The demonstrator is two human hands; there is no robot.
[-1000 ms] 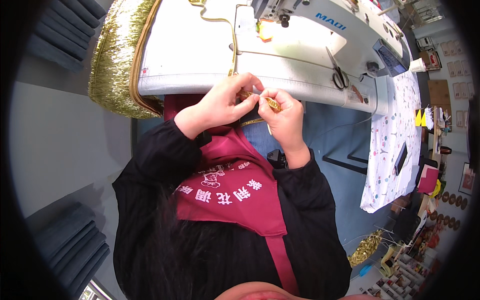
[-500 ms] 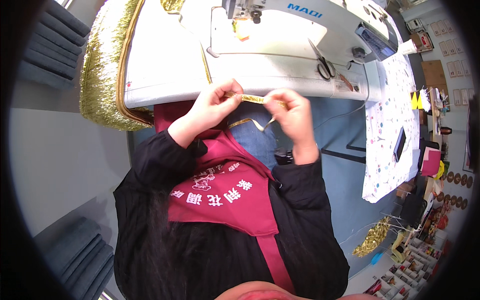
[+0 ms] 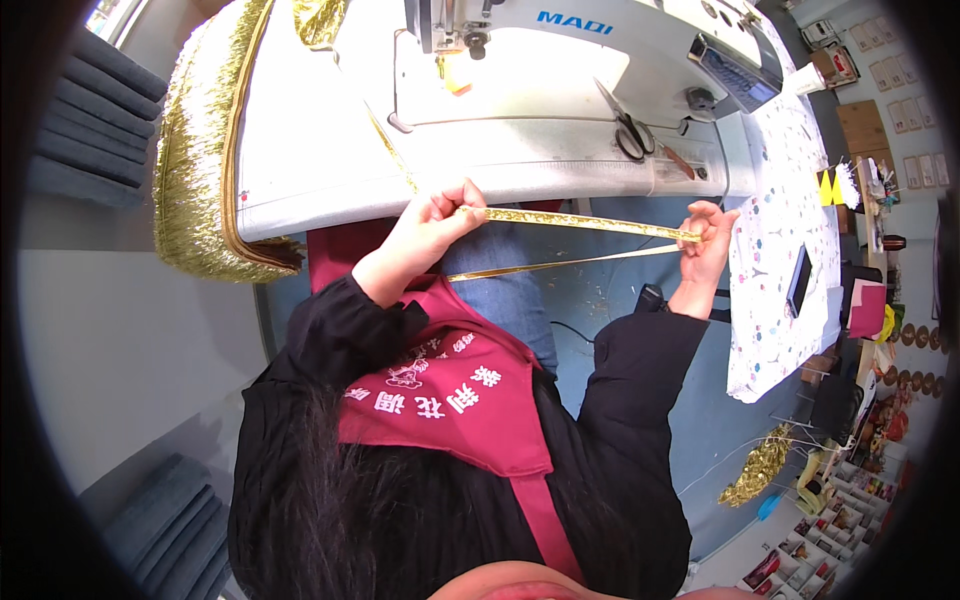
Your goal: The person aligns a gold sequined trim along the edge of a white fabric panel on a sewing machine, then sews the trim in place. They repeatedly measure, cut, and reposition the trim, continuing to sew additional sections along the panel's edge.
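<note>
A narrow gold ribbon (image 3: 580, 221) is stretched taut between my two hands, just in front of the sewing table's edge. My left hand (image 3: 430, 225) pinches it between thumb and fingertips. Out to the right, my right hand (image 3: 706, 240) grips the ribbon where it doubles back. From there a second length slants down leftward to my lap. Beyond my left hand, the ribbon runs up across the white tabletop (image 3: 320, 170) toward a bunch of gold material (image 3: 318, 22) at the far left.
A sewing machine (image 3: 540, 40) stands at the back of the table. Black scissors (image 3: 630, 135) lie right of it, near a clear ruler (image 3: 560, 165). Gold fringed fabric (image 3: 200, 150) hangs over the left end. A phone (image 3: 799, 278) rests on a patterned cloth (image 3: 770, 340) at right.
My right hand has moved well to the right, drawing out a long span of ribbon. My left hand stays nearly in place. The loose ribbon end over my lap is now pulled straight.
</note>
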